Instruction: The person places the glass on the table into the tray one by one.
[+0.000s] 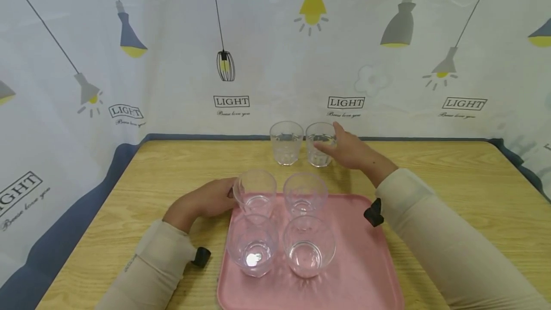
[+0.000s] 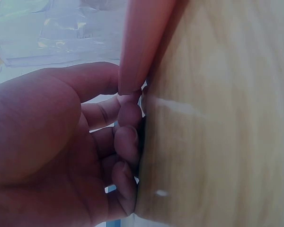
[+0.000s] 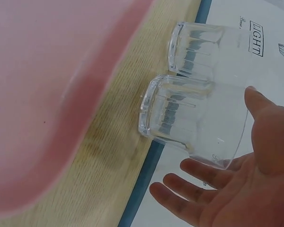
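**Right hand (image 1: 350, 149) loose about a clear glass (image 1: 319, 149), left hand (image 1: 212, 198) pinching a pink tray (image 1: 361, 257)**

The right hand's grip is unclenched: thumb and fingers spread wide on either side of the glass's rim, the fingers only slightly bent. Whether any fingertip touches the glass I cannot tell. The left hand's grip is closed on the tray's left edge, with the thumb against the rim and the other fingers curled in beneath it, close to the table (image 1: 168, 166).

There are six glasses and one tray. Two glasses stand on the table near the upper middle of the frame: the one at the right hand and a second glass (image 1: 286, 145) just to its left. Four more stand on the tray in two rows, at lower centre: an upper-left glass (image 1: 257, 191), an upper-right glass (image 1: 305, 193), a lower-left glass (image 1: 253, 245) and a lower-right glass (image 1: 309, 245). The tray's right part is bare, and its lower edge runs out of the frame.

All six glasses are upright, mouth up, long axis vertical; the pair on the table narrow toward the base.

Beyond the table's far edge hangs a white cloth (image 1: 275, 85) printed with lamps and the word LIGHT.
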Tool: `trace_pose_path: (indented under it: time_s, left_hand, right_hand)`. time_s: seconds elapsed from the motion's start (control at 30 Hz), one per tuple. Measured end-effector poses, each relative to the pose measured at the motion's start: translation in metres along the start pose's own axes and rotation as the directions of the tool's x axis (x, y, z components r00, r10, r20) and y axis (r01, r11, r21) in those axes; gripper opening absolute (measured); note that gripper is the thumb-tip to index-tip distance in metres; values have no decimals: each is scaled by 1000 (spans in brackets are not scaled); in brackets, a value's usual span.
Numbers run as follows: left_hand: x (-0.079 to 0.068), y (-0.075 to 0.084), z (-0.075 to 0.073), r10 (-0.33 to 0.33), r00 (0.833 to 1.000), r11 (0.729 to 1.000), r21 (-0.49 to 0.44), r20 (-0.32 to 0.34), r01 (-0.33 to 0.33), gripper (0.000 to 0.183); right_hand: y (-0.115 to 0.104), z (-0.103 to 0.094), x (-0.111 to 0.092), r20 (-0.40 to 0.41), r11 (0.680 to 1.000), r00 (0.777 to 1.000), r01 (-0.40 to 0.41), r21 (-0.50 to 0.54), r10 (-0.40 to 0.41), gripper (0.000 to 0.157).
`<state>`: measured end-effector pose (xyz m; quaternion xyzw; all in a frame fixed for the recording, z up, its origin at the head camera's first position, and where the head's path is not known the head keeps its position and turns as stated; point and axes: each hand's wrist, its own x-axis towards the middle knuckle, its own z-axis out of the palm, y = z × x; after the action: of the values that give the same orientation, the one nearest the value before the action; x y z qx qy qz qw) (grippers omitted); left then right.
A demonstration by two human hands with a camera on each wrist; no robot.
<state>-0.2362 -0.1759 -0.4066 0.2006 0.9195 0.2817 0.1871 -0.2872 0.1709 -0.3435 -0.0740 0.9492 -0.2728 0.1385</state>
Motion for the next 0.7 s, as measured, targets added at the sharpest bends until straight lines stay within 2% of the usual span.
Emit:
trace_pose_path:
  time_s: [0.2, 0.47, 0.7]
  left_hand:
    - [0, 1, 0, 17, 1000, 1000, 1, -4, -17, 52]
    - [0, 2, -1, 7, 1000, 1000, 1, -1, -7, 53]
    - [0, 1, -1, 20, 1000, 1000, -6, 1, -20, 53]
  right_hand:
    - [1, -1, 0, -11, 1000, 1000, -3, -24, 2, 96]
    - [3, -4, -4, -21, 1000, 1000, 9, -30, -9, 97]
    - [4, -2, -8, -47, 1000, 999, 11, 11, -11, 98]
